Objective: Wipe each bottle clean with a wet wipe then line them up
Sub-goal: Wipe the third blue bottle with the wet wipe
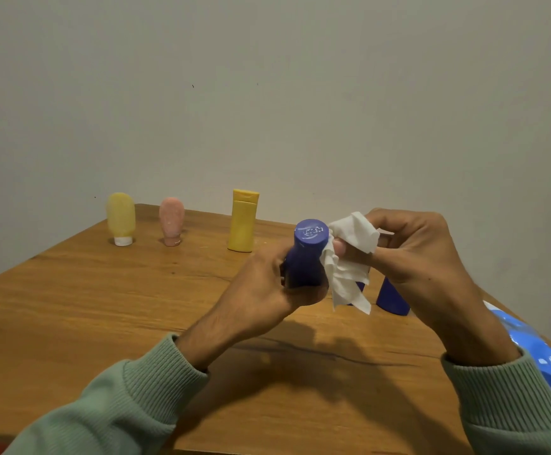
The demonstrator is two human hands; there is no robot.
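i record the left hand (267, 287) wrapped round the lower body of a dark blue bottle (305, 257), holding it clear of the table with the cap uppermost and tipped toward the camera. the right hand (415, 254) sits just to the right of it, fingers curled and pinching a crumpled white wet wipe (349, 257). the wipe touches the bottle's right side below the cap and hangs loose beneath the fingers. both hands are raised above the middle of the wooden table (103, 307), close together, with the bottle between them. the wrists emerge from green ribbed sleeves (143, 399). directly behind the right hand a second dark blue bottle (392, 298) stands on the table, partly hidden. along the far edge, well apart from the hands, three items stand in a row: a yellow flip-cap bottle (243, 221) upright, a pink tube (171, 221) on its cap to its left, and a yellow tube (121, 218) on a white cap at far left. a blue wipe packet (530, 349) lies at the table's right edge, beside the right sleeve.
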